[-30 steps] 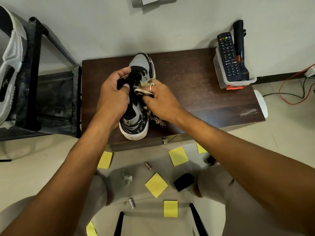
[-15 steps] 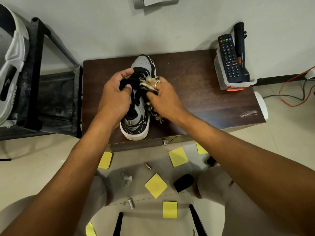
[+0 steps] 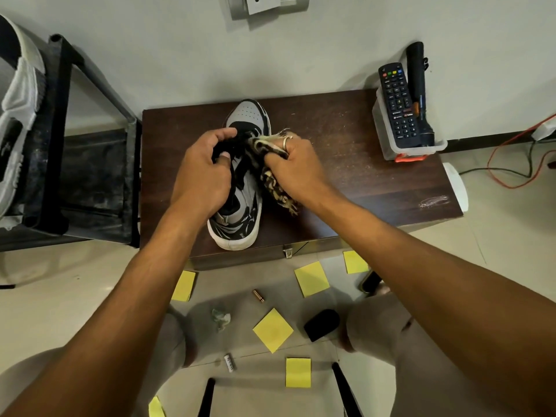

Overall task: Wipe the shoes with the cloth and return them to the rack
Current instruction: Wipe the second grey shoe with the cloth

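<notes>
Head camera looks down on a dark wooden table that stands against the wall. My grey and black shoe stands on its sole on the left half of this table, with the toe toward the wall and the white heel at the near edge.

My left hand is curled around the black part of the shoe where the laces are. The fingers go over the top and the thumb is on the near side, so this hand grips the shoe.

My right hand is closed around the cloth, a brown and cream rag with frayed ends. It presses the cloth against the right side of the shoe, close to the laces. One loose end of the cloth hangs down to the table, just beside the shoe. A ring is on one finger of this hand.

To the left of the table stands the black metal rack. A second shoe, grey and white, rests on it at the left edge of the picture.

On the far right corner of the table a clear plastic holder keeps a remote control and a black torch, both upright.

On the floor near my knees lie several yellow sticky notes, a small battery and a black object that I cannot identify.
</notes>
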Tool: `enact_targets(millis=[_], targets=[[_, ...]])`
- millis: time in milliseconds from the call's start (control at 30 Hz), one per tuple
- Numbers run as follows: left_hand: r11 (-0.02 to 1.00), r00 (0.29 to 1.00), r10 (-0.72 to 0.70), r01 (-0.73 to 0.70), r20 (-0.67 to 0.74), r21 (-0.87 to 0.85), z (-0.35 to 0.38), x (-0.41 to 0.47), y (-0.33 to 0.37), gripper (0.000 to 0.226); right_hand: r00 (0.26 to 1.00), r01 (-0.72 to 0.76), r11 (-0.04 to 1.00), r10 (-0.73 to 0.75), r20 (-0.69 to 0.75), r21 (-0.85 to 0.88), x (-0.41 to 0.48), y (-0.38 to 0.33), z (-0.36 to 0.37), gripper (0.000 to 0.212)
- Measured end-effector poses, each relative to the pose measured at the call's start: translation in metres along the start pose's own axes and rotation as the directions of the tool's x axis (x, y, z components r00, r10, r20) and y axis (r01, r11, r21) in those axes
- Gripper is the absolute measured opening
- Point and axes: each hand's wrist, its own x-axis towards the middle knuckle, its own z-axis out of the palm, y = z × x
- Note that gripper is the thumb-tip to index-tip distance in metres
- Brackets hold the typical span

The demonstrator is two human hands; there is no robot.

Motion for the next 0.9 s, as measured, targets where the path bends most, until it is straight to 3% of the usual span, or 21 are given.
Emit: enact_targets(millis=[167,300,367,433,500,600,667,767,900], targets=[[0.978,0.999,0.025,-0.020,-0.020,0.209,-0.005,-0.005,0.008,0.039,0.985,0.105,0.990,-0.090,0.147,-0.098,-0.009,0.001,0.020,0.018],[0.947,0.999,0.025,-0.017,-0.021,0.322,-0.007,-0.009,0.010,0.036,0.955,-0.014,1.000,0.015,0.297,-0.003,-0.010,-0.003,0.004,0.036],[0.938,0.999,0.044,-0.035,-0.017,0.344,-0.009,-0.010,0.013,0.033,0.941,-0.047,0.998,0.027,0.337,0.050,-0.005,0.000,-0.008,0.028],[0.934,0.999,0.048,-0.048,0.009,0.354,-0.013,-0.010,0.016,0.033,0.966,-0.037,0.997,0.017,0.257,0.073,0.001,0.003,-0.016,0.022],[0.929,0.998,0.017,-0.035,0.053,0.368,-0.021,-0.007,0.019,0.026,0.998,-0.049,0.998,0.047,0.049,0.050,0.008,0.007,-0.020,0.027],[0.894,0.986,-0.080,0.006,0.147,0.448,-0.038,-0.005,0.022,0.024,0.972,-0.052,0.999,0.051,-0.228,0.003,0.017,0.012,-0.022,0.027],[0.829,0.975,-0.121,-0.003,0.185,0.559,-0.045,-0.006,0.024,0.032,0.969,-0.065,0.997,0.053,-0.240,-0.043,0.021,0.019,-0.020,0.030],[0.688,0.971,-0.117,-0.071,0.207,0.722,-0.045,-0.014,0.028,0.044,0.988,-0.067,0.994,0.055,-0.145,-0.080,0.021,0.022,-0.012,0.038],[0.628,0.956,-0.038,-0.204,0.291,0.751,-0.031,-0.021,0.030,0.080,0.996,-0.044,0.994,0.036,-0.079,-0.102,0.016,0.021,-0.002,0.038]])
